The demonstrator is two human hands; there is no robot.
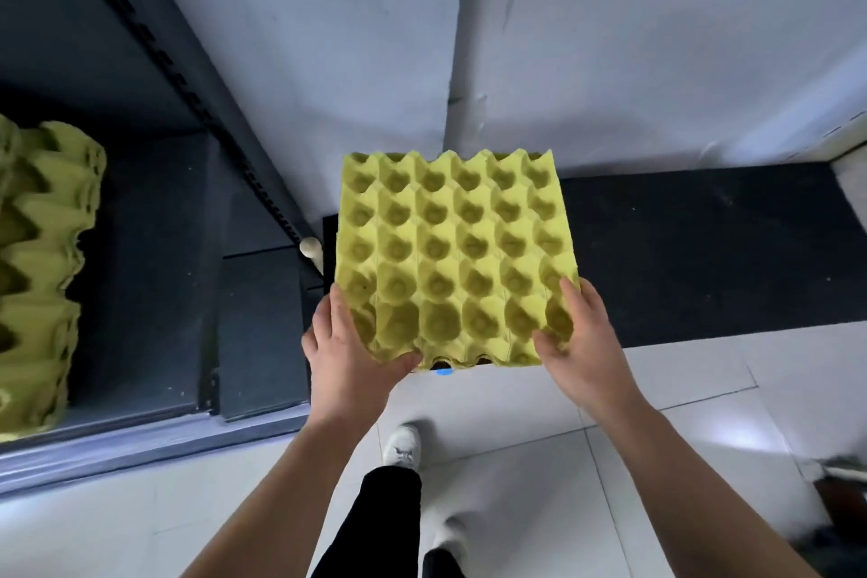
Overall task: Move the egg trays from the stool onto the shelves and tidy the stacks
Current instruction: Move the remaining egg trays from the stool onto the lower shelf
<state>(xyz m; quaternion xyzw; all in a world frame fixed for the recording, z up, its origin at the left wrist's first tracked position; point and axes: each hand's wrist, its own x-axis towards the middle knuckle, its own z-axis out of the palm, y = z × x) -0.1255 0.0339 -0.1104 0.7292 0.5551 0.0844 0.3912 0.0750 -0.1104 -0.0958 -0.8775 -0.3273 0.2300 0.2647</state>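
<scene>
Right, I had the yellow egg tray by its near corners, left grip and right grip both clamped on it. More yellow trays sat stacked on the dark shelf to my left.

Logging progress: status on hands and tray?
Left hand and right hand grip yellow moulded-pulp egg tray. Yellow tray stack on dark shelf. Path clear.

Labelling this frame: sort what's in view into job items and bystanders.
Job: egg tray, gripped at its near corners by left hand and right hand; tray stack; shelf.
Bystanders: wooden peg, black mat, white shoe.
</scene>
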